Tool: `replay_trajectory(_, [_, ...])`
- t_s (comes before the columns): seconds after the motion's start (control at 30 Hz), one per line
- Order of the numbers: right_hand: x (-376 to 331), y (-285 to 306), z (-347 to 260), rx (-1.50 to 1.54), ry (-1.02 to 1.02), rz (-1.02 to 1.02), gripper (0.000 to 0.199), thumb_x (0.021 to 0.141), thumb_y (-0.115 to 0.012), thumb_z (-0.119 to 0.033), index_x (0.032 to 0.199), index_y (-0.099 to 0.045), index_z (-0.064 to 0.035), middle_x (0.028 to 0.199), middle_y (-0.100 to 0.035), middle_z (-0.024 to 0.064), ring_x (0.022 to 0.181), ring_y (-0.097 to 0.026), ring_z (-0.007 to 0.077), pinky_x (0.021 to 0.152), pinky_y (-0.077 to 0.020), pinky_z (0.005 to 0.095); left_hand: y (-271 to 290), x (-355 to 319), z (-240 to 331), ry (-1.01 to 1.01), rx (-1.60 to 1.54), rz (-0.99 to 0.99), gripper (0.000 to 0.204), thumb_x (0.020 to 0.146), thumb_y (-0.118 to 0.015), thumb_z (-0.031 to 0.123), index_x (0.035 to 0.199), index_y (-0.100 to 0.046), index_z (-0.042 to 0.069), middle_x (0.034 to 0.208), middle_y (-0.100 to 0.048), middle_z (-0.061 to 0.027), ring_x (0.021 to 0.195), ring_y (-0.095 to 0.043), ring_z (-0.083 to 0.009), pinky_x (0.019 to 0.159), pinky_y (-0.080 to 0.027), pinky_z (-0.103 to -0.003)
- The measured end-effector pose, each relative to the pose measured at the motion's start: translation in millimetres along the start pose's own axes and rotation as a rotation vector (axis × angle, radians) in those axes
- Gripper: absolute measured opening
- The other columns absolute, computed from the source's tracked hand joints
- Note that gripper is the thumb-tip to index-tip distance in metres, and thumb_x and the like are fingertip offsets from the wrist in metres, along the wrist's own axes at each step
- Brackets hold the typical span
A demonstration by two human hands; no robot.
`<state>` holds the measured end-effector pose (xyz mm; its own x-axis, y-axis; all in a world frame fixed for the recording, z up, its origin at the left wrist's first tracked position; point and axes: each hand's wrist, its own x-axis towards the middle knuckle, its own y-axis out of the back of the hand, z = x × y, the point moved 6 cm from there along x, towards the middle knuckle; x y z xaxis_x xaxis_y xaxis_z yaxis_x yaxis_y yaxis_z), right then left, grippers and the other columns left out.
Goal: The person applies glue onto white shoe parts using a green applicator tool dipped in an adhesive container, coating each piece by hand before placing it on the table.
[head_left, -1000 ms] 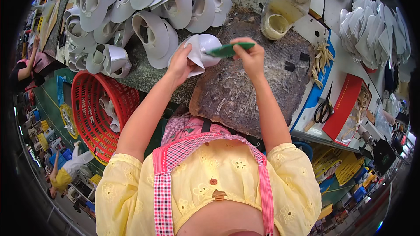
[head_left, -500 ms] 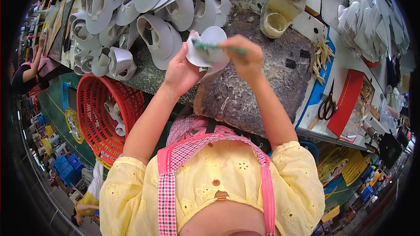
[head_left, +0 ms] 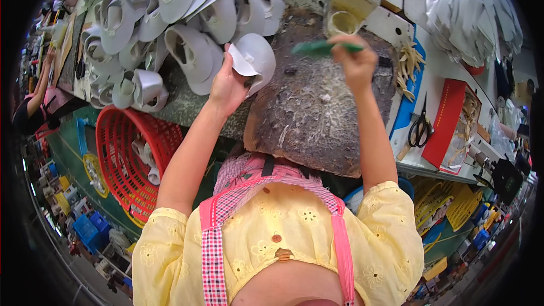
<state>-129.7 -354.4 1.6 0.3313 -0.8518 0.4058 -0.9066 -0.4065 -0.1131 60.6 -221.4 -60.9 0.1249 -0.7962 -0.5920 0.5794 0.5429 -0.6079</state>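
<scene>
My left hand point(head_left: 226, 89) is closed on a white shoe upper point(head_left: 262, 59), a rounded sole-like piece with a curved flap, held above the left edge of a dark, crusted work board point(head_left: 317, 113). To its right, my right hand point(head_left: 356, 62) grips a green-handled brush point(head_left: 314, 49) over the board, apart from the shoe upper. Motion blurs the brush, and its bristles cannot be made out. Just beyond my right hand stands a cloudy cup point(head_left: 343, 22) with a pale yellowish coating.
White shoe uppers point(head_left: 190, 59) are piled at the far left. A red basket point(head_left: 122, 161) with white pieces stands below. On the right lie beige strips point(head_left: 409, 68), black scissors point(head_left: 419, 130), a red box point(head_left: 447, 122) and stacked white pieces point(head_left: 473, 20). Another person's arm point(head_left: 41, 88) shows far left.
My right hand has moved right, taking the brush off the white shoe upper. My left hand still holds that piece, and the view has shifted slightly.
</scene>
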Motion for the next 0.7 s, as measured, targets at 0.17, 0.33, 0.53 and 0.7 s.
replay_trajectory(0.17, [42.1, 52.4, 19.7, -1.035, 0.050, 0.033, 0.010, 0.077, -0.061, -0.015, 0.085, -0.062, -0.0084, 0.068, -0.059, 0.0075, 0.055, -0.052, 0.0150, 0.052, -0.0411, 0.0260, -20.1, -2.4, 31.4, -0.160, 1.605, 0.078, 0.047, 0.082, -0.049, 0.039, 0.117, -0.044, 0.007, 0.100, -0.057, -0.0170, 0.094, -0.053, -0.0302, 0.081, -0.042, -0.036])
replay_trajectory(0.33, [28.9, 101.5, 32.5, -0.592, 0.001, 0.250, 0.009, 0.078, -0.061, -0.013, 0.083, -0.062, -0.0055, 0.068, -0.059, 0.0044, 0.055, -0.051, 0.0094, 0.051, -0.0400, 0.0230, -43.3, -12.8, 17.3, -0.472, 2.094, -0.275, 0.038, 0.071, -0.060, 0.032, 0.093, -0.055, 0.001, 0.076, -0.058, -0.0183, 0.074, -0.057, -0.0347, 0.070, -0.046, -0.039])
replay_trajectory(0.53, [-15.7, 131.8, 27.5, -0.353, -0.314, 0.497, 0.013, 0.082, -0.058, -0.016, 0.089, -0.061, -0.0047, 0.067, -0.058, 0.0018, 0.048, -0.050, 0.0062, 0.043, -0.0401, 0.0182, -14.0, 18.1, 2.8, -0.103, 1.985, -0.311, 0.040, 0.080, -0.045, 0.013, 0.119, -0.045, 0.005, 0.092, -0.060, -0.0189, 0.084, -0.058, -0.0333, 0.072, -0.045, -0.041])
replay_trajectory(0.7, [-36.5, 59.6, 24.3, 0.177, -0.347, 0.310, 0.014, 0.082, -0.057, -0.014, 0.089, -0.060, -0.0026, 0.072, -0.060, 0.0039, 0.051, -0.053, 0.0080, 0.045, -0.0443, 0.0196, -1.9, 2.2, -0.3, 0.250, 0.909, -0.132, 0.056, 0.089, -0.039, 0.040, 0.135, -0.024, 0.012, 0.121, -0.047, -0.0065, 0.099, -0.053, -0.0182, 0.081, -0.043, -0.035])
